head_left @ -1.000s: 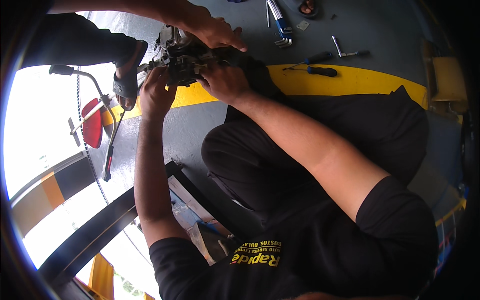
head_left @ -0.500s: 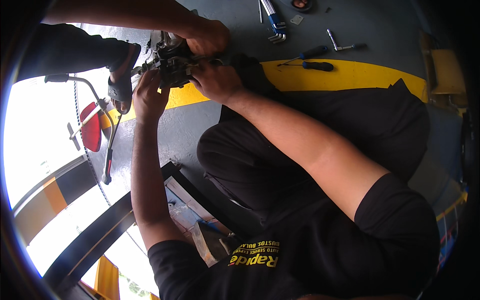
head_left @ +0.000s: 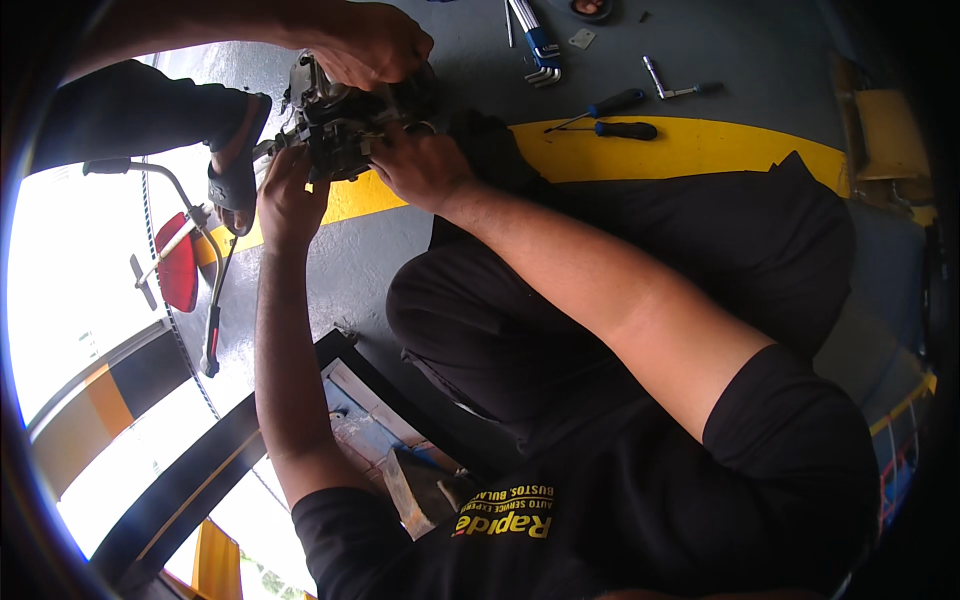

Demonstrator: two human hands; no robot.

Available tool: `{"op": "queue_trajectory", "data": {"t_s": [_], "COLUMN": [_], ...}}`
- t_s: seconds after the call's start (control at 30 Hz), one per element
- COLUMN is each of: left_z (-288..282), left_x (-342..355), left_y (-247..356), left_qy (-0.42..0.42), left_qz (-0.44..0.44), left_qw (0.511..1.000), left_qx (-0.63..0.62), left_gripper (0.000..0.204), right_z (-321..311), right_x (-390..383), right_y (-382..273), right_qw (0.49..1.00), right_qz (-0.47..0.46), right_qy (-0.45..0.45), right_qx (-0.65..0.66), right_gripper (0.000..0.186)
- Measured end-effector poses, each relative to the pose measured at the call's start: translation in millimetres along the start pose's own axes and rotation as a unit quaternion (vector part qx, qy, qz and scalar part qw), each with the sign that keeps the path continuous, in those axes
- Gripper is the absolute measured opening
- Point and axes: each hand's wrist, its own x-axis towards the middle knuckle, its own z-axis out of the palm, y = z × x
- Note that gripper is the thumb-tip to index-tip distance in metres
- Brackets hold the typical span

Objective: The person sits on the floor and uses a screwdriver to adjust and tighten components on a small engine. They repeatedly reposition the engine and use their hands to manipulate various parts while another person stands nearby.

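Observation:
A dark, greasy metal mechanical assembly (head_left: 335,140) lies on the floor at the upper middle of the view. My left hand (head_left: 288,200) has its fingers curled on the assembly's lower left side. On its lower right side, my right hand (head_left: 418,165) grips with bent fingers, the fingertips partly hidden by the part. Another person's hand (head_left: 375,45) reaches in from the upper left and rests, fingers curled, on the top of the assembly. That person's sandalled foot (head_left: 232,185) is just left of my left hand.
Hex keys (head_left: 540,50), two screwdrivers (head_left: 628,130) and a socket handle (head_left: 680,90) lie on the grey floor (head_left: 730,60) near the yellow stripe (head_left: 740,150). At left are bent metal bars with a red piece (head_left: 175,265); a framed board (head_left: 390,430) is below.
The other person's hand has moved left and curled its fingers over the assembly. My hands, still on the part, appear slightly further left in the picture, along with the surroundings.

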Motion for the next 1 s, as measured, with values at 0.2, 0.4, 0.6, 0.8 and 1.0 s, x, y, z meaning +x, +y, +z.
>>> {"op": "queue_trajectory", "data": {"t_s": [0.2, 0.4, 0.6, 0.8, 1.0], "left_z": [0, -5, 1, 1, -9], "left_x": [-1, -2, -2, -4, 0], "left_y": [-2, -6, -5, -6, 2], "left_qy": [0.006, -0.004, 0.003, 0.002, -0.029], "left_qz": [-0.001, 0.022, -0.003, 0.000, -0.025], "left_qw": [1.000, 1.000, 1.000, 1.000, 0.999], "left_qx": [-0.002, -0.001, 0.001, 0.017, -0.002], "left_gripper": [0.029, 0.030, 0.030, 0.033, 0.040], "right_z": [0, 5, 6, 3, 0], "right_x": [1, -2, -1, -1, 3], "right_y": [0, -1, -1, -1, -2], "right_qw": [1.000, 0.999, 1.000, 0.999, 0.998], "right_qz": [-0.012, -0.037, 0.002, 0.011, 0.020], "right_qy": [0.024, -0.034, -0.008, -0.032, -0.068], "right_qx": [-0.013, -0.003, -0.010, 0.002, 0.000], "right_gripper": [0.026, 0.026, 0.026, 0.026, 0.031]}}
